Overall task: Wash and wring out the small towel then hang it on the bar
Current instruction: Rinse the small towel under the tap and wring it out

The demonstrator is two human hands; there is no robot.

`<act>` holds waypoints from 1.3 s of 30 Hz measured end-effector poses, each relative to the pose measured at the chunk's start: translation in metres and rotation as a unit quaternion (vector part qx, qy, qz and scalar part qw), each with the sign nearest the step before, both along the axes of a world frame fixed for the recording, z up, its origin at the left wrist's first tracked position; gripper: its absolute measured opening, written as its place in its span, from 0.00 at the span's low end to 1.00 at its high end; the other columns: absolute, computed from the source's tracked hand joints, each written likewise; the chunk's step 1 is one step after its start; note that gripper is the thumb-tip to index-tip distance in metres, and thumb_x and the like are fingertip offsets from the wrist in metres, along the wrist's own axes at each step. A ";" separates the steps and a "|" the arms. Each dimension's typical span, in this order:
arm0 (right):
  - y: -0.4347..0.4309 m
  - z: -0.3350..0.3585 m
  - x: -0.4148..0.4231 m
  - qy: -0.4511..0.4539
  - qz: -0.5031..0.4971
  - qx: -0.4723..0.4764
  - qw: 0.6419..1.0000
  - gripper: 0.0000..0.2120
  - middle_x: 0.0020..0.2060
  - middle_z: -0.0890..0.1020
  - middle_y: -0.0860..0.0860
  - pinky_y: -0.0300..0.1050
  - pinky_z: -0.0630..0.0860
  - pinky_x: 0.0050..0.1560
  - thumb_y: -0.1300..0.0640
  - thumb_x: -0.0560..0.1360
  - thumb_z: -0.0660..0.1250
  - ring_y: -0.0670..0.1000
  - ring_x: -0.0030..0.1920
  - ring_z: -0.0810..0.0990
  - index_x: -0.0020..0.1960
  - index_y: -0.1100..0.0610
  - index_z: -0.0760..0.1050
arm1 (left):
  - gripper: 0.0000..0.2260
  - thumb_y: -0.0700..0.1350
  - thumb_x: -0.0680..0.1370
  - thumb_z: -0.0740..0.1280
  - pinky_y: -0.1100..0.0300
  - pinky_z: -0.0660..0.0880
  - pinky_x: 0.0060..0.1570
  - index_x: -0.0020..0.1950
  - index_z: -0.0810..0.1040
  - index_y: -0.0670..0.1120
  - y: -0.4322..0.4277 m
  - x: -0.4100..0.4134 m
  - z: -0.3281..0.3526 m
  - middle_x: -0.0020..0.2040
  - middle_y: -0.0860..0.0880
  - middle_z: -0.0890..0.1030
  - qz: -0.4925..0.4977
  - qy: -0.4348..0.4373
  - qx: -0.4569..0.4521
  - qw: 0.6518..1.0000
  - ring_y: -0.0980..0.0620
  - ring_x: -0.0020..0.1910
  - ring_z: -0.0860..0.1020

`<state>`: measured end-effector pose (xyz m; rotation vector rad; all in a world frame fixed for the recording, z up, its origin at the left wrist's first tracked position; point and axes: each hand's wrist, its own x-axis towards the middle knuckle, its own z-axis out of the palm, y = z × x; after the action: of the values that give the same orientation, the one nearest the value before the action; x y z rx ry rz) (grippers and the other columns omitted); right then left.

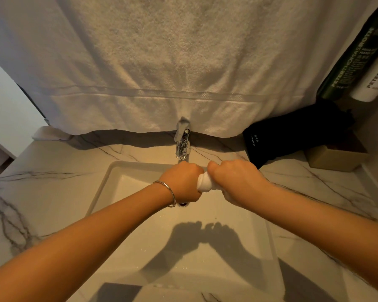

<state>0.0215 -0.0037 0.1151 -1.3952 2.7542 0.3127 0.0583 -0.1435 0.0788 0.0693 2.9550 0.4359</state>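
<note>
Small towel: white, bunched into a tight roll, held over the sink just in front of the faucet. Left hand and right hand: both fisted around the roll, knuckles nearly touching; whether water is running cannot be told. Surroundings: large towel hanging behind, black pouch on the marble counter, bracelet on the left wrist.

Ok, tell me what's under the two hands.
Below the left hand and right hand, which wring the small towel, lie the white sink basin and their shadow. The drain is mostly covered by the left wrist.
</note>
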 end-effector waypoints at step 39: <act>0.003 -0.039 0.017 -0.551 -0.321 -0.456 0.622 0.11 0.15 0.67 0.47 0.36 0.60 0.21 0.73 0.63 0.62 0.45 0.17 0.62 0.41 0.60 0.73 | 0.14 0.44 0.68 0.69 0.57 0.68 0.33 0.50 0.70 0.41 -0.005 -0.011 0.005 0.39 0.39 0.80 -0.071 0.180 -0.085 0.977 0.40 0.35 0.78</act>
<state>0.0386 -0.0011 0.0756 -0.1545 1.9135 -1.5586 0.0473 -0.1483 0.0835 0.3730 3.2974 0.1619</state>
